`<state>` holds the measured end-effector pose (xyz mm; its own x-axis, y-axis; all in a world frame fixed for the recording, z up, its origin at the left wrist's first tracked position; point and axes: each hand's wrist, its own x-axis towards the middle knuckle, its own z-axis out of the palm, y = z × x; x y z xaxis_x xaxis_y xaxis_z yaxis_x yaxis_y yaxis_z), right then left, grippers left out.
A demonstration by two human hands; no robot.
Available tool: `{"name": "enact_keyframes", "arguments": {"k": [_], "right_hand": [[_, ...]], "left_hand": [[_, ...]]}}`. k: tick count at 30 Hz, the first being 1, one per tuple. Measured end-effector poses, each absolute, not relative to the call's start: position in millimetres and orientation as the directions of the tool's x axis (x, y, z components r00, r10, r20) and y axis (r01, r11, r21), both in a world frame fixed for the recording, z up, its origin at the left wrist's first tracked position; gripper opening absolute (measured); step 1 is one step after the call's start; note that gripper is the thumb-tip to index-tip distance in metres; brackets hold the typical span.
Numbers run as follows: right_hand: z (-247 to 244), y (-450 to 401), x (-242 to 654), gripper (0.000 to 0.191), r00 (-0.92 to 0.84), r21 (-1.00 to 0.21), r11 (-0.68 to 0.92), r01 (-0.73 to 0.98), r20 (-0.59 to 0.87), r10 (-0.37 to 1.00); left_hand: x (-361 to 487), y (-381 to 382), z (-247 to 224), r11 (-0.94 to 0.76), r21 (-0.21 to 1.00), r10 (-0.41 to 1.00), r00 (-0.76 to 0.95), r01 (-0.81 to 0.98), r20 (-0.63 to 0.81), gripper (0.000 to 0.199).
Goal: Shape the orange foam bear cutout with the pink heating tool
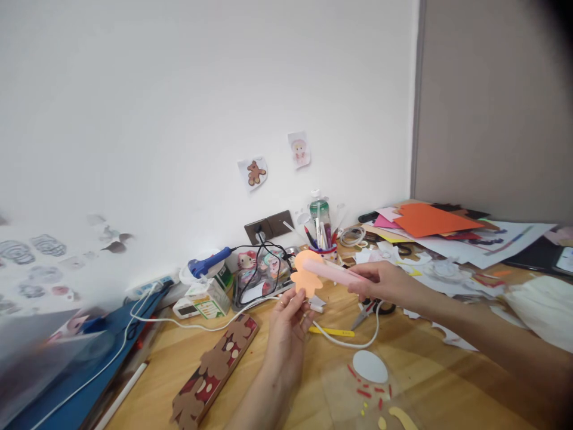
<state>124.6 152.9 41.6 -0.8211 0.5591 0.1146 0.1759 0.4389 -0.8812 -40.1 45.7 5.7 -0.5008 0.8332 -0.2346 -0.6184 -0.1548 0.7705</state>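
Observation:
My left hand [290,316] pinches a light-orange cutout [308,286] shaped like a small figure by its lower edge and holds it up above the table. My right hand [373,282] grips a long, pale pink stick-shaped tool [338,275] by its rear end. The tool's front end lies across the upper part of the cutout, seemingly against it; its exact kind cannot be made out. A white cord [358,344] hangs in a loop beneath my right hand. Below the hands are scissors [363,313] and a yellow strip [333,331].
A brown bear-decorated box [215,373] lies at left. Behind it are a blue glue gun [208,263] and a clear tray [255,286]. A pen cup [326,252] stands at the wall. Paper scraps [430,266] and orange sheets [434,219] cover the right. Small red pieces [364,393] lie in front.

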Motion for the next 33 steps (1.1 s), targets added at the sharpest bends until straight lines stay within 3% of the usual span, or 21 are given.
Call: {"name": "enact_keyframes", "arguments": {"k": [9, 16, 25, 33], "right_hand": [[25, 156, 119, 0.030, -0.825, -0.816, 0.547, 0.186, 0.173, 0.538], [35, 153, 121, 0.027, -0.820, -0.886, 0.448, 0.120, 0.166, 0.548], [33, 174, 128, 0.033, -0.674, -0.935, 0.337, 0.115, 0.175, 0.717], [26, 164, 121, 0.033, -0.854, -0.873, 0.461, 0.161, 0.110, 0.508]], "left_hand": [[-30, 42, 2, -0.058, 0.854, 0.856, -0.466, -0.517, -0.224, 0.019], [-31, 41, 4, -0.084, 0.880, 0.859, -0.481, -0.468, -0.174, 0.017], [-33, 42, 1, -0.085, 0.844, 0.845, -0.487, -0.530, -0.220, 0.016], [-34, 46, -5, -0.092, 0.813, 0.844, -0.479, -0.574, -0.243, 0.014]]}}
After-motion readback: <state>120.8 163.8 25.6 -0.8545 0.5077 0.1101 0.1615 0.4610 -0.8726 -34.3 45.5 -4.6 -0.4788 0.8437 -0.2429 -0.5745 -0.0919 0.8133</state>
